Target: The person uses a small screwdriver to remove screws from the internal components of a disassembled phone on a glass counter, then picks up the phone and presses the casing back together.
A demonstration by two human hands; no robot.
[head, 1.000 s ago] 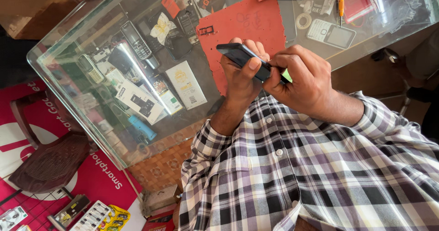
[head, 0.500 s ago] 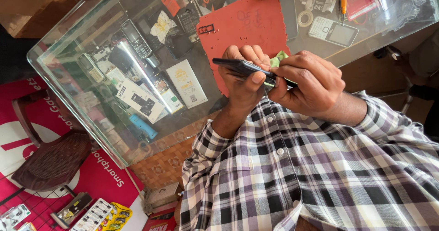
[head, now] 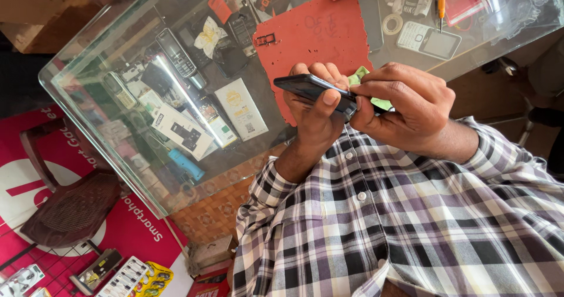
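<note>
My left hand (head: 314, 118) grips a dark smartphone (head: 305, 86) from below and holds it nearly edge-on above the counter, thumb pressed on its near side. My right hand (head: 405, 106) pinches the phone's right end. A small light-green piece (head: 359, 75) shows between the fingers of both hands, and I cannot tell what it is. Under the hands a red work mat (head: 317, 32) lies on the glass counter (head: 88, 115), with a small card tray (head: 265, 39) on its left part.
On the counter top are a white keypad phone (head: 429, 40), a tape roll (head: 390, 24) and an orange-handled screwdriver (head: 441, 0). Phones and boxes lie under the glass. A brown plastic chair (head: 64, 209) stands on the floor at left.
The phone has tilted from showing its face to nearly edge-on. The green piece has shifted from the right side of my right hand to between the two hands.
</note>
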